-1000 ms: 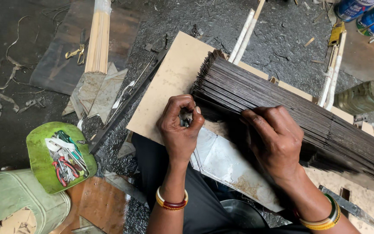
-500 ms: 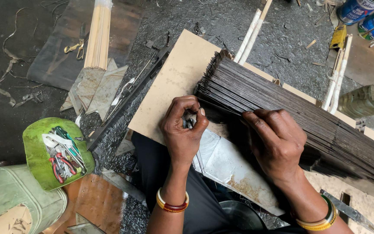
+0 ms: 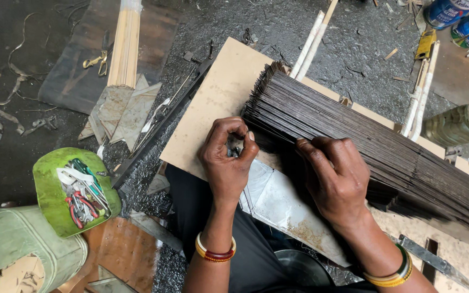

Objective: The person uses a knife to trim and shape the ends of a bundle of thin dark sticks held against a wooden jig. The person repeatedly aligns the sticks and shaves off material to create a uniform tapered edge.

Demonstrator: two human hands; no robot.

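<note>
I see L hand [image 3: 226, 157] curled nearly shut, fingertips pinching a small dark piece [image 3: 234, 150], too small to ID, just off the stack's near-left end. R hand [image 3: 335, 176] lies palm down, fingers bent, tips pressing the near edge of the stack [image 3: 365, 135] of thin dark strips. Stack runs diagonally across the board [image 3: 221, 95], from mid toward its right end. Metal sheet [image 3: 278, 198] sits under both wrists at board's near edge. Green lid [image 3: 52, 184] w/ clips lies on floor, left.
</note>
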